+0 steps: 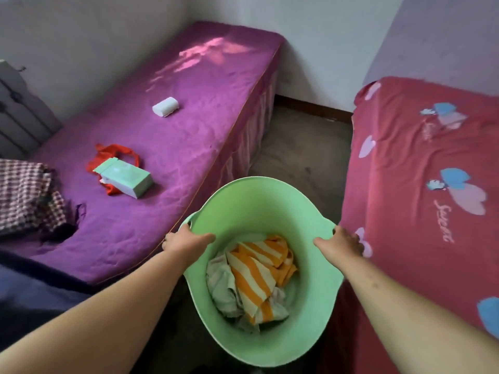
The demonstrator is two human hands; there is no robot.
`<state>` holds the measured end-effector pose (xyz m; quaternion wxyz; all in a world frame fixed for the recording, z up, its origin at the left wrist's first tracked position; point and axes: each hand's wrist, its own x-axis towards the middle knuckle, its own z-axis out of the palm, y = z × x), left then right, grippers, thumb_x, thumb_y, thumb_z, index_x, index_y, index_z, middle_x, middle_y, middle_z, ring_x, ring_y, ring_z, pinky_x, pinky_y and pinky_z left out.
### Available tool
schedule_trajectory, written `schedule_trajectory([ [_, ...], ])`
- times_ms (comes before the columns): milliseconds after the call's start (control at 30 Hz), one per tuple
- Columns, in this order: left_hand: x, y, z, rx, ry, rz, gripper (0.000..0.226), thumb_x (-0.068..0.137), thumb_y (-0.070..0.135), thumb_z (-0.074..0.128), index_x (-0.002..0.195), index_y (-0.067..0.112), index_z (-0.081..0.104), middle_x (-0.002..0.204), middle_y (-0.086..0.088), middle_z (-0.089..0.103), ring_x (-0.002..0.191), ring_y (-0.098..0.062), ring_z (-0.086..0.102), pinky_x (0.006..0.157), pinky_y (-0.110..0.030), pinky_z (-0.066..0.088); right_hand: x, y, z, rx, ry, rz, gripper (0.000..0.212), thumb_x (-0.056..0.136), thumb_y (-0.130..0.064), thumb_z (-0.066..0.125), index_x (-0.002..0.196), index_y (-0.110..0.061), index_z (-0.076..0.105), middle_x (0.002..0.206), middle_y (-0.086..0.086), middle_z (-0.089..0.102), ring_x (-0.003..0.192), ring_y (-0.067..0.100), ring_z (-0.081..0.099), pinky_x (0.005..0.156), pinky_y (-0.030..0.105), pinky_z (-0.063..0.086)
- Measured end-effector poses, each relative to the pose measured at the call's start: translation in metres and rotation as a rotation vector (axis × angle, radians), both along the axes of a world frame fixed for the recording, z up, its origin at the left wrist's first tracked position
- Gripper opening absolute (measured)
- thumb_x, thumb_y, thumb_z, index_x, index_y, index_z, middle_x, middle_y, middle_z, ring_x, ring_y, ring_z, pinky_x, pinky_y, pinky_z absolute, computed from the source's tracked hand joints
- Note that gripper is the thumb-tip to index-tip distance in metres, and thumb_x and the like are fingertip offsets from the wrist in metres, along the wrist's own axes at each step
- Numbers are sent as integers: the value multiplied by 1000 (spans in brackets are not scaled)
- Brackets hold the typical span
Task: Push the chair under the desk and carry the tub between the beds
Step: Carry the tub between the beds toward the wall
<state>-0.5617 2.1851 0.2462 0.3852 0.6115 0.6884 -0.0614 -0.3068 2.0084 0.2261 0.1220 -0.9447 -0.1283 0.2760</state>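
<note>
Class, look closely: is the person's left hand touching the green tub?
Touching. The head view shows the left hand gripping the green tub at its rim.

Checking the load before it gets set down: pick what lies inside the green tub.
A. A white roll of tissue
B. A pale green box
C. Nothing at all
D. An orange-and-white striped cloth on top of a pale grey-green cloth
D: the orange-and-white striped cloth lies bunched in the green tub over a pale grey-green cloth; the left hand and the right hand grip its rim.
</note>
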Motion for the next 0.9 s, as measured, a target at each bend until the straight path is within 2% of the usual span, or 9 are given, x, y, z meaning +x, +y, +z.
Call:
schedule_trajectory([
  [200, 120, 111, 9, -4, -8, -133, 83, 78, 51, 70, 147, 16, 42, 140, -22, 50, 128, -40, 49, 108, -46, 43, 100, 76, 11, 24, 0, -105, 75, 70, -50, 58, 137, -19, 46, 139, 17, 51, 132, 35, 44, 110, 43, 37],
  [400, 242, 212, 10, -9, -20, -261, 80, 76, 49, 71, 144, 16, 45, 137, -22, 52, 125, -40, 52, 106, -46, 45, 192, 148, 13, 121, 9, -310, 73, 70, -46, 64, 135, -16, 50, 136, 20, 52, 127, 38, 48, 105, 44, 44],
  [567, 347, 283, 12, 25, -34, -346, 86, 77, 49, 71, 151, 20, 39, 141, -25, 47, 128, -43, 49, 108, -47, 43, 278, 199, 14, 141, -6, -410, 72, 73, -43, 64, 137, -15, 47, 136, 21, 49, 128, 40, 46, 105, 43, 43],
  [700, 423, 330, 11, 4, -53, -384, 87, 78, 48, 71, 152, 19, 38, 141, -25, 48, 128, -42, 50, 107, -47, 44, 349, 236, 11, 146, -21, -393, 65, 74, -44, 62, 130, -12, 53, 129, 22, 56, 123, 40, 51, 102, 43, 45],
  [767, 468, 353, 12, -21, -93, -369, 96, 69, 51, 71, 153, 19, 37, 140, -25, 49, 125, -42, 52, 104, -47, 47, 397, 260, 10, 148, -9, -390, 62, 73, -44, 61, 127, -13, 56, 127, 21, 58, 121, 40, 53, 101, 44, 46],
  [833, 504, 371, 15, -31, -110, -366, 106, 56, 54, 64, 152, 19, 38, 138, -26, 52, 122, -42, 55, 102, -47, 49, 432, 282, 12, 152, 22, -388, 63, 73, -44, 61, 128, -16, 56, 130, 21, 57, 122, 40, 52, 102, 44, 46],
  [900, 544, 397, 12, -46, -108, -349, 104, 56, 54, 64, 151, 18, 40, 136, -27, 53, 120, -42, 56, 100, -48, 50, 475, 306, 10, 131, 16, -349, 64, 74, -44, 61, 130, -13, 55, 137, 19, 53, 126, 39, 50, 104, 44, 44],
])
